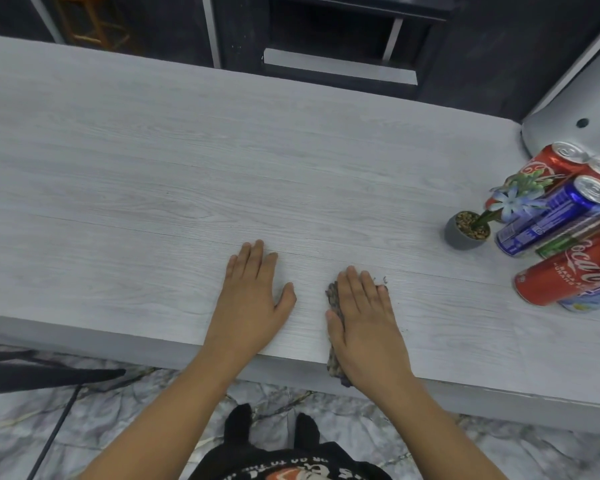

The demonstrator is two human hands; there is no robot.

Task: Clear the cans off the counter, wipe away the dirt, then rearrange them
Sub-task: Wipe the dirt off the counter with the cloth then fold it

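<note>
A pale grey wood-grain counter (153, 168) stretches across the view. My left hand (253, 292) lies flat on it near the front edge, fingers straight, holding nothing. My right hand (364, 310) presses flat on a dark speckled cloth (335, 362), which hangs a little over the counter's front edge. A few dark crumbs (384, 280) lie by my right fingertips. Several cans stand bunched at the far right: a red cola can (568, 271) in front, a blue can (551, 216) behind it, another red can (548, 164) at the back.
A small grey pot with a blue artificial flower (468, 230) stands just left of the cans. A white rounded object (582, 109) sits at the back right corner. Dark cabinets run behind the counter. Marble-patterned floor lies below.
</note>
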